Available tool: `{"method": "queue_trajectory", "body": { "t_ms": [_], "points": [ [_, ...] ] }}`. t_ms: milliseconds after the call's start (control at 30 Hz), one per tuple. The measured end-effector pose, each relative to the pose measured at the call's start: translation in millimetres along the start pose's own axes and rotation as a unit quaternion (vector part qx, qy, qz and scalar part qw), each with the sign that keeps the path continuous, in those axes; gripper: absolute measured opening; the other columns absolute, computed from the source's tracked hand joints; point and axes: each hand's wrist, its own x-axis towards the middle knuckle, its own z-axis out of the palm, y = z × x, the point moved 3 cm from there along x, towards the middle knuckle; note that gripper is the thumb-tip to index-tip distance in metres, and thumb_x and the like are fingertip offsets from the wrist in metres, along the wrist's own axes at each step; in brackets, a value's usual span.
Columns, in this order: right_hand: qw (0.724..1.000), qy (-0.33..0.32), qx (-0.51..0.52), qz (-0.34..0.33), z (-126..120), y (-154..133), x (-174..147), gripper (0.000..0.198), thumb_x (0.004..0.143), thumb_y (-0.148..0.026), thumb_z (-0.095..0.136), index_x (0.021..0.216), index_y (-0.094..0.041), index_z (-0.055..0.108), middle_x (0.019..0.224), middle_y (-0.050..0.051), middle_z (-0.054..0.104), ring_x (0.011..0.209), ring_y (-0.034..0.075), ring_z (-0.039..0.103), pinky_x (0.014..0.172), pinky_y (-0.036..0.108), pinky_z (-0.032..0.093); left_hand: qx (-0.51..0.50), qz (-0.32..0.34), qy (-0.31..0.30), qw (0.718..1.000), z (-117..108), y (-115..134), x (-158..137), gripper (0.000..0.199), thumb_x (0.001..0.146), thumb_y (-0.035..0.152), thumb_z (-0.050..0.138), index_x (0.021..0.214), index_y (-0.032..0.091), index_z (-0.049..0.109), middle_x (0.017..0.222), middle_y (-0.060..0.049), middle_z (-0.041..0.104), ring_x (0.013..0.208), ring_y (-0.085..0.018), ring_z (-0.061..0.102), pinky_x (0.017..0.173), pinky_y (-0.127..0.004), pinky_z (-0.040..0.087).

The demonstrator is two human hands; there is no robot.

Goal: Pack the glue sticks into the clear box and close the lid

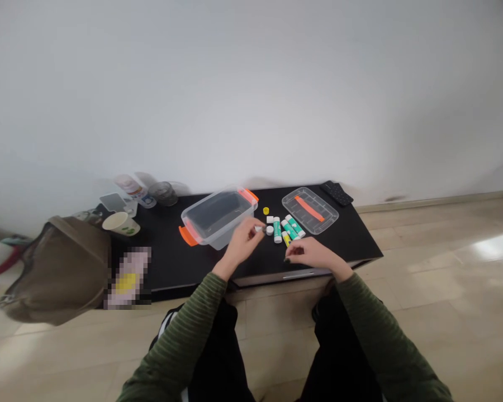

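Observation:
My left hand (246,239) is closed in a pinch on a small white piece that looks like a cap (258,228). Just right of its fingertips stands a round white cap (270,230), with another white cap (270,219) and a yellow cap (266,211) behind. Green-and-white glue sticks (277,229) lie between my hands, with a yellow one (285,239) near my right hand. My right hand (312,253) hovers at the table's front edge, thumb and fingers pressed together; whatever they hold, if anything, is hidden.
A clear plastic box (220,215) with orange clips stands left, its lid (310,210) lies right. A black remote (337,193) sits at the far right. Paper cup (121,223), glass (163,194), spray can (136,191) and brown bag (62,273) are at the left of the black table (167,268).

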Motion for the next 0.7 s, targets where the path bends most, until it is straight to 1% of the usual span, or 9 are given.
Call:
{"method": "queue_trajectory", "body": {
  "t_ms": [33,67,133,167,267,367,467,600,700],
  "points": [
    [0.997,-0.042,0.057,-0.018,6.6,-6.1,0.3,0.035,0.080,-0.054,0.075,0.083,-0.019,0.072,0.072,0.002,0.069,0.065,0.015,0.059,0.062,0.025,0.044,-0.076,0.017,-0.110,0.991,9.0,4.0,-4.2,0.051,0.096,0.060,0.043,0.093,0.017,0.071,0.097,-0.013,0.072,0.072,-0.018,0.066,0.069,-0.030,0.053],
    [0.991,-0.075,0.109,-0.035,11.7,-11.7,1.0,0.045,0.078,-0.062,0.074,0.077,-0.018,0.070,0.067,0.001,0.066,0.059,0.013,0.056,0.058,0.024,0.042,-0.148,0.021,-0.222,0.963,18.3,8.2,-9.8,0.066,0.094,0.071,0.034,0.076,0.017,0.069,0.081,-0.013,0.071,0.065,-0.018,0.063,0.062,-0.029,0.051],
    [0.971,-0.107,0.200,-0.070,17.4,-20.0,4.4,0.065,0.081,-0.080,0.058,0.063,-0.017,0.063,0.057,0.001,0.057,0.049,0.010,0.046,0.050,0.023,0.035,-0.266,-0.013,-0.362,0.893,31.6,14.5,-18.7,0.088,0.086,0.086,0.008,0.051,0.020,0.055,0.053,-0.012,0.057,0.047,-0.016,0.051,0.047,-0.029,0.041],
    [0.961,-0.110,0.242,-0.079,18.6,-22.0,7.6,0.074,0.084,-0.086,0.044,0.055,-0.018,0.057,0.051,0.001,0.051,0.045,0.009,0.040,0.046,0.024,0.030,-0.313,-0.044,-0.371,0.873,35.1,15.7,-19.1,0.091,0.082,0.087,-0.005,0.044,0.022,0.046,0.043,-0.010,0.047,0.041,-0.014,0.042,0.043,-0.029,0.035],
    [0.933,-0.095,0.345,-0.029,20.8,-16.7,21.9,0.085,0.089,-0.085,0.002,0.044,-0.024,0.039,0.037,-0.002,0.029,0.037,0.010,0.025,0.040,0.026,0.021,-0.404,-0.147,-0.288,0.856,38.5,11.4,-7.9,0.083,0.075,0.085,-0.022,0.041,0.027,0.027,0.033,-0.001,0.021,0.034,-0.009,0.019,0.038,-0.027,0.020],
    [0.918,-0.080,0.383,0.064,22.9,-2.9,36.5,0.082,0.086,-0.084,-0.011,0.044,-0.027,0.031,0.032,-0.003,0.019,0.034,0.010,0.017,0.037,0.026,0.015,-0.430,-0.214,-0.271,0.834,40.3,4.0,4.2,0.079,0.073,0.087,-0.021,0.045,0.028,0.023,0.033,0.001,0.017,0.034,-0.009,0.012,0.037,-0.026,0.012],
    [0.915,-0.076,0.386,0.093,23.1,7.9,44.8,0.081,0.082,-0.088,-0.010,0.045,-0.027,0.028,0.031,-0.003,0.019,0.032,0.010,0.017,0.036,0.025,0.014,-0.432,-0.234,-0.275,0.826,40.1,-1.7,9.0,0.079,0.070,0.088,-0.023,0.046,0.028,0.022,0.033,0.000,0.018,0.034,-0.009,0.013,0.037,-0.026,0.009],
    [0.937,-0.036,0.330,0.109,19.6,19.8,46.0,0.081,0.086,-0.085,-0.007,0.045,-0.027,0.032,0.033,-0.003,0.022,0.034,0.011,0.022,0.038,0.026,0.018,-0.384,-0.230,-0.244,0.860,37.3,-6.0,12.5,0.079,0.070,0.087,-0.023,0.045,0.028,0.021,0.034,-0.001,0.019,0.035,-0.010,0.015,0.038,-0.028,0.013],
    [0.968,0.048,0.176,0.173,11.4,29.2,41.3,0.082,0.093,-0.079,0.002,0.047,-0.024,0.041,0.037,0.001,0.032,0.040,0.013,0.034,0.045,0.026,0.031,-0.309,-0.221,-0.201,0.903,37.2,-7.0,21.6,0.079,0.076,0.083,-0.024,0.044,0.027,0.022,0.035,-0.002,0.021,0.036,-0.012,0.021,0.041,-0.030,0.021]
  ]
}}
